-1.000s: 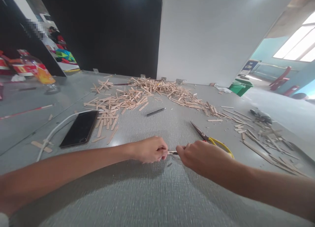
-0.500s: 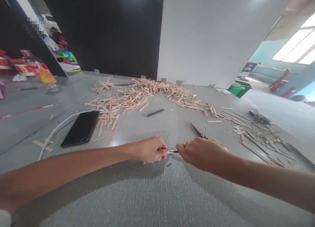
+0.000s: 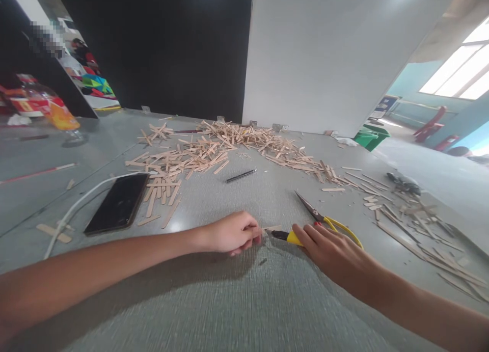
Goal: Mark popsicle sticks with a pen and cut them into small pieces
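Head view: right hand (image 3: 331, 247) lies flat over a yellow-handled knife (image 3: 287, 236).

A small pale wooden stick piece (image 3: 272, 228) lies flat on the grey tabletop, near the middle of the view, its long side running nine to three o'clock. At its four o'clock, just beside it, a yellow-and-black utility knife (image 3: 287, 236) lies flat, black tip pointing to nine o'clock, yellow body toward three.
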The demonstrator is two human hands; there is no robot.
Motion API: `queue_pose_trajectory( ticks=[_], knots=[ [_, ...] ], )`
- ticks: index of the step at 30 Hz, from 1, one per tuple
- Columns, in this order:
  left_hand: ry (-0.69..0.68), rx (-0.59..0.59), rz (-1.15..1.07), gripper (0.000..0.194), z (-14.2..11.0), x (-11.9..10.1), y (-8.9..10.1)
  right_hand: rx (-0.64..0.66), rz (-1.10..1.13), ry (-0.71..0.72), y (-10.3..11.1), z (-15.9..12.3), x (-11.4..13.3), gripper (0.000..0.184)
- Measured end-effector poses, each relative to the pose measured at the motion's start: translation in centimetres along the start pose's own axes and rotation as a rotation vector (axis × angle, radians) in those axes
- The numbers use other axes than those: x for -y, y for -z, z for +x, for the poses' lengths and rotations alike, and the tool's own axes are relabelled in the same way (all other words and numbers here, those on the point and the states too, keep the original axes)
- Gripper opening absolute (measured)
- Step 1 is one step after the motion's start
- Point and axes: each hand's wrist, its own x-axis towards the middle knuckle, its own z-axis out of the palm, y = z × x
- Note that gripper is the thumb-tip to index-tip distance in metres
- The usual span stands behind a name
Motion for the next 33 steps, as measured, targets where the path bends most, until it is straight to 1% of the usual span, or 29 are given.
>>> queue_pose_trajectory(
  ticks=[2, 4, 5, 8, 11, 14, 17, 19, 21, 23, 26, 28, 30, 32, 33],
  knots=[
    [0.026, 0.014, -0.011, 0.045, 0.1, 0.0, 0.3, 0.059, 0.104, -0.017, 0.1, -0.2, -0.1, 0.026],
    [0.044, 0.059, -0.015, 0.050, 0.0, -0.1, 0.6, 0.153, 0.219, -0.030, 0.7, 0.0, -0.3, 0.016],
    [0.049, 0.088, -0.013, 0.053, -0.1, -0.2, 0.7, 0.199, 0.272, -0.031, 1.1, 0.2, -0.4, 0.015],
    [0.054, 0.147, 0.011, 0.055, -0.3, -0.4, 0.9, 0.264, 0.335, -0.016, 1.5, 1.0, -1.3, 0.023],
    [0.057, 0.142, 0.040, 0.051, -0.3, -0.5, 0.8, 0.310, 0.344, 0.016, 0.6, 1.7, -2.2, 0.025],
    [0.064, 0.117, 0.063, 0.048, -0.3, -0.6, 0.6, 0.325, 0.298, 0.061, 0.2, 2.2, -2.3, 0.020],
    [0.065, 0.101, 0.086, 0.045, -0.4, -0.8, 0.4, 0.337, 0.110, 0.124, 1.9, 3.2, -1.5, 0.004],
    [0.066, 0.095, 0.100, 0.043, -0.5, -1.0, 0.4, 0.381, 0.029, 0.201, 3.3, 4.0, -1.3, 0.016],
    [0.066, 0.091, 0.111, 0.042, -0.5, -1.1, 0.4, 0.406, 0.028, 0.214, 4.0, 4.7, -1.6, 0.018],
    [0.066, 0.086, 0.118, 0.041, -0.5, -1.1, 0.4, 0.398, 0.117, 0.206, 3.5, 4.9, -2.4, 0.008],
    [0.072, 0.077, 0.118, 0.043, -0.5, -0.9, 0.3, 0.427, 0.295, 0.109, 1.5, 4.1, -3.3, 0.018],
    [0.084, 0.073, 0.109, 0.045, -0.4, -0.9, 0.2, 0.433, 0.320, 0.067, 0.6, 3.6, -3.3, 0.020],
    [0.096, 0.072, 0.097, 0.046, -0.5, -1.0, 0.2, 0.437, 0.255, 0.063, 0.9, 3.6, -2.8, 0.018],
    [0.107, 0.076, 0.089, 0.046, -0.6, -1.2, 0.3, 0.453, 0.148, 0.108, 2.1, 4.2, -2.2, 0.008],
    [0.110, 0.077, 0.086, 0.046, -0.7, -1.3, 0.3, 0.456, 0.097, 0.162, 2.9, 4.7, -2.1, 0.006]
  ],
)
